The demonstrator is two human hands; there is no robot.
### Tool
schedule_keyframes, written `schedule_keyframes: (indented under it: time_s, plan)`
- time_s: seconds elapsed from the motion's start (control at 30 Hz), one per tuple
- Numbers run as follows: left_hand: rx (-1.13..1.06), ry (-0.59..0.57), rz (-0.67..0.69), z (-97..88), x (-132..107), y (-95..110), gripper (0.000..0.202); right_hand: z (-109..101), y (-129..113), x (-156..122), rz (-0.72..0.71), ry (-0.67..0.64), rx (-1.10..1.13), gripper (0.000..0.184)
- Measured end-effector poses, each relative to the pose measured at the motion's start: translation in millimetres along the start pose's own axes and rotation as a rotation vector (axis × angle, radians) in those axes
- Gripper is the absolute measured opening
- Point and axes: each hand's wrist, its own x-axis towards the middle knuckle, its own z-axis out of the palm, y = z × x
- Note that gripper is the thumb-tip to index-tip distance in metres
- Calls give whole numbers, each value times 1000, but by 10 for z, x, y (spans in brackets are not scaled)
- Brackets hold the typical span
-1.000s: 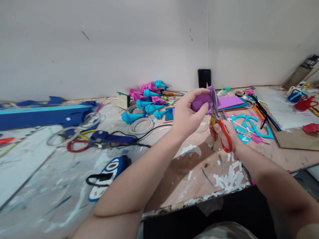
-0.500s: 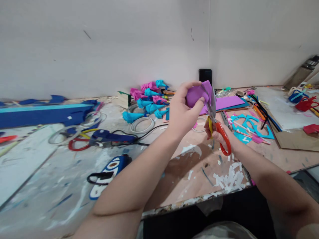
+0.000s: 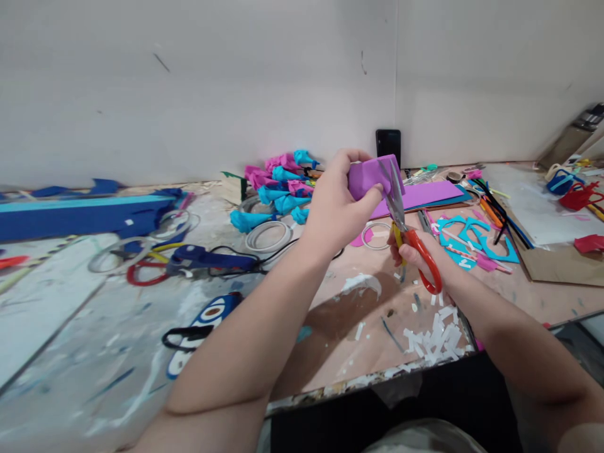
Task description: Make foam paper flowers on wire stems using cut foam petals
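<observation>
My left hand (image 3: pixel 340 198) grips a bent piece of purple craft foam (image 3: pixel 368 178), thumb in front and fingers behind, raised above the workbench. In my right hand (image 3: pixel 415 251) is a pair of scissors (image 3: pixel 425 261) with red and yellow handles, pointing upward. The blades are parted and lie across the right part of the purple piece. Behind my hands, a flat purple sheet (image 3: pixel 434 194) rests on a blue one. A black phone (image 3: pixel 389 143) leans on the wall just beyond the raised piece.
Pink and blue wrapped paper shapes (image 3: pixel 283 179) are heaped left of my hands. White tape rolls (image 3: pixel 268 236) lie nearby. White paper scraps (image 3: pixel 436 340) cover the bench's front edge. Cut blue sheet pieces (image 3: pixel 476 239) lie at right, and a blue strip (image 3: pixel 85 217) at far left.
The purple piece has tilted and shifted slightly left with my left hand. The scissor blades are spread wider, and their handles have swung slightly right.
</observation>
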Motion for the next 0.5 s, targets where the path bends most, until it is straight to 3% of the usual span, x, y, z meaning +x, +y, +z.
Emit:
schedule_keyframes:
  time_s: [0.37, 0.5]
  plan:
    - [82, -90, 70, -66, -23, 254, 37, -77, -182, 25, 42, 19, -34, 74]
    - [184, -147, 47, -90, -35, 332, 38, -114, -154, 29, 7, 27, -72, 68]
